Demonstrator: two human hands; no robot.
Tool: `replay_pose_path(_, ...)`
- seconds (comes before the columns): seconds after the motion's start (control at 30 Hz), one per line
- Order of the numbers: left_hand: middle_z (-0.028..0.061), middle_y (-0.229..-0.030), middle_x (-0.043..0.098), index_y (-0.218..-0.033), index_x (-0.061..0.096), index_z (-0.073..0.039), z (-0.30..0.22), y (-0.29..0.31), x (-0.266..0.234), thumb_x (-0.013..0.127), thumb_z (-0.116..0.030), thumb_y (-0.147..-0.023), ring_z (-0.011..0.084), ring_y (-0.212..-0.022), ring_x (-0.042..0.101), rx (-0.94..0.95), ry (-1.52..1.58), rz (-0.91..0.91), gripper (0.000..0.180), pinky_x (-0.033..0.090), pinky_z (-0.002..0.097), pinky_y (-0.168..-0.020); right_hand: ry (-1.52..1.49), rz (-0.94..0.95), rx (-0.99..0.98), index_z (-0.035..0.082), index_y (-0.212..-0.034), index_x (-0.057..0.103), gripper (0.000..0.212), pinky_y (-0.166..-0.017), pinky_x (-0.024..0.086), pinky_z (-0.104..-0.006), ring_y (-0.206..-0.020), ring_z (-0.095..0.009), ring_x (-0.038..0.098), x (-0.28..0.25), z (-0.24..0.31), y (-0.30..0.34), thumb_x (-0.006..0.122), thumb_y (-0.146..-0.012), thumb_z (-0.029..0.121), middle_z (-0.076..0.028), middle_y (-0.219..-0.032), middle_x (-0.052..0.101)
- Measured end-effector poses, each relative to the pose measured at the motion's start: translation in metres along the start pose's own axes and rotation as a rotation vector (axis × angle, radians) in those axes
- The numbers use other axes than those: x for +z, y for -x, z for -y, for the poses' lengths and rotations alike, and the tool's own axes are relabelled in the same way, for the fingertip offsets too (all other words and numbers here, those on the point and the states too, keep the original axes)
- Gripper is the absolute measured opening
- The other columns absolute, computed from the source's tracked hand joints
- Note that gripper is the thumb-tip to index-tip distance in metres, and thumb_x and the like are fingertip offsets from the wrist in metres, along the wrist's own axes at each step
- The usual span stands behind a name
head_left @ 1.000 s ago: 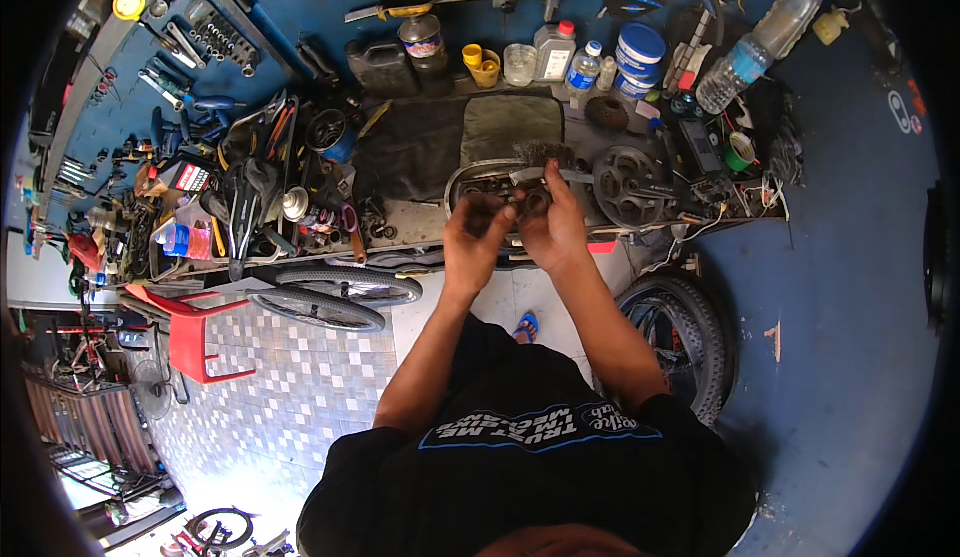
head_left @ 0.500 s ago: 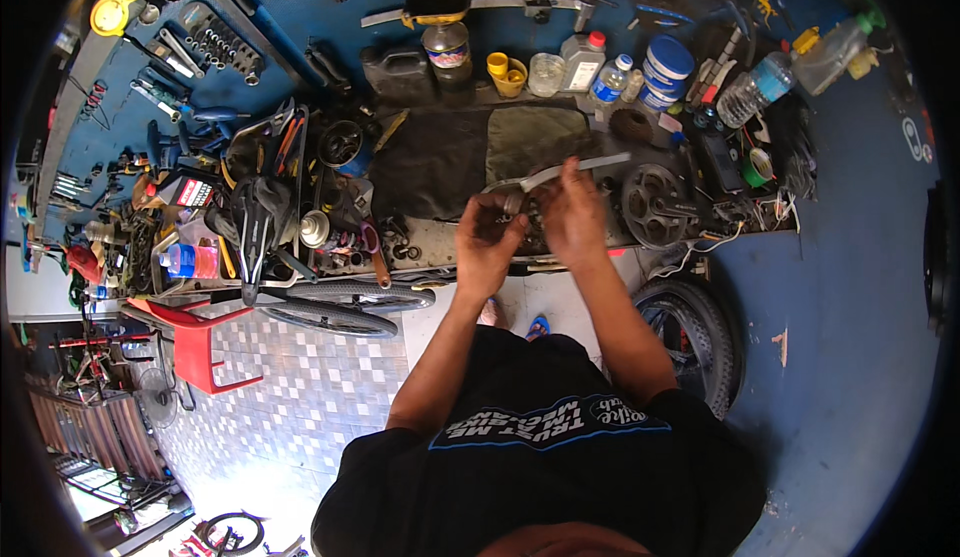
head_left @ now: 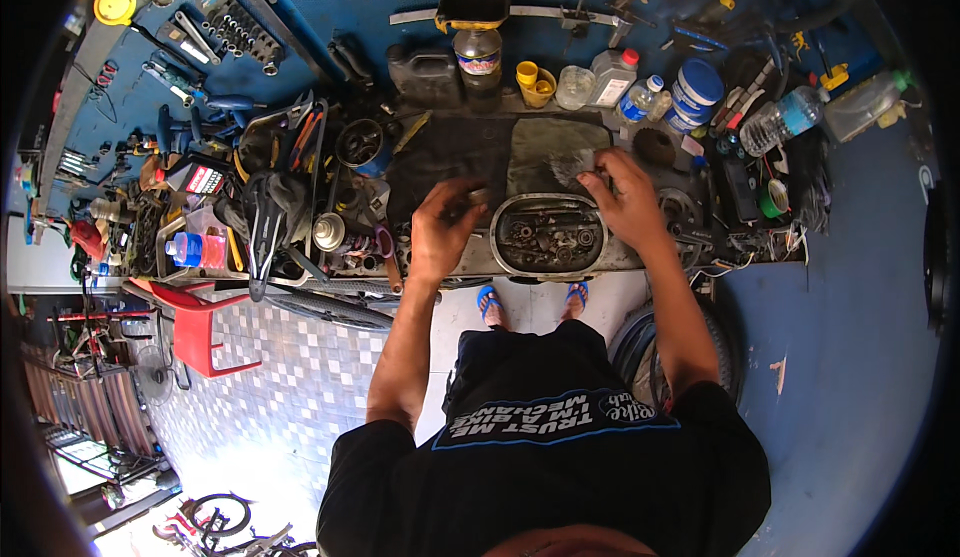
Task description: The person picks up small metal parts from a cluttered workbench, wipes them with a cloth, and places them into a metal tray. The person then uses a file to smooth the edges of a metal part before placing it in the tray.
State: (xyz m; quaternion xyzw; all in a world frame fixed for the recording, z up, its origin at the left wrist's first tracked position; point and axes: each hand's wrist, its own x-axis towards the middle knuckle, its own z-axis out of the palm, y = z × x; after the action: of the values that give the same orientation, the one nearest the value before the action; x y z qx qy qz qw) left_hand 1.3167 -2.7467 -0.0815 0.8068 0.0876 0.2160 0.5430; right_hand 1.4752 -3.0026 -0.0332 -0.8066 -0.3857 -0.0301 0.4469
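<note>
Oval engine cover (head_left: 548,234) sits at the bench's near edge, between my hands. Left hand (head_left: 442,229) pinches a small part — kind unclear. Right hand (head_left: 628,200), fingers spread, touches grey rag (head_left: 572,165) beyond; keep parts in the cover.

Greasy metal tray (head_left: 500,219), matt, probably cloth mat (head_left: 450,152)

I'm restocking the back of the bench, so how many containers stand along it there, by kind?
Dark jug: 1
Jar with red label: 1
Yellow cups: 2
Clear jar: 1
Grey bottle with red cap: 1
Small bottle with blue label: 1
Blue tub: 1
Clear plastic bottles lying at the right: 2
Total: 10
</note>
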Motion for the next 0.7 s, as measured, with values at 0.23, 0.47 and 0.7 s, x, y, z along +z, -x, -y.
replay_pose_path(0.23, 0.0135, -0.104, 0.079, -0.115, 0.072, 0.003, 0.004, -0.020, 0.039, 0.085, -0.001, -0.085, 0.0179, -0.094, 0.077, -0.158, 0.116, -0.179, 0.033, 0.060, 0.0303, -0.080, -0.041, 0.095, -0.166, 0.004, -0.118, 0.069, 0.019, -0.087, 0.053, -0.0419, -0.104, -0.035, 0.066, 0.004, 0.000, -0.029, 0.070, -0.099, 0.011, -0.014, -0.115, 0.067)
replay_pose_path(0.47, 0.0076, -0.101, 0.079, -0.108, 0.072, 0.003, -0.026, -0.041, 0.068, 0.088, -0.002, -0.083, 0.0108, -0.090, 0.070, -0.176, 0.054, -0.197, 0.030, 0.058, 0.0292, -0.081, -0.034, -0.004, -0.451, 0.007, -0.114, 0.070, 0.019, -0.096, 0.052, -0.0455, -0.106, -0.034, 0.066, 0.002, 0.014, -0.052, 0.073, -0.096, 0.011, -0.011, -0.111, 0.070)
replay_pose_path(0.7, 0.0108, -0.106, 0.078, -0.106, 0.068, 0.004, -0.040, -0.041, 0.064, 0.080, 0.011, -0.089, 0.0150, -0.100, 0.074, -0.041, 0.468, -0.168, 0.022, 0.061, 0.0279, -0.089, 0.240, 0.020, -0.255, 0.009, -0.113, 0.074, 0.028, -0.093, 0.053, -0.0479, -0.103, -0.034, 0.068, -0.006, -0.092, -0.044, 0.076, -0.086, 0.002, -0.011, -0.108, 0.072)
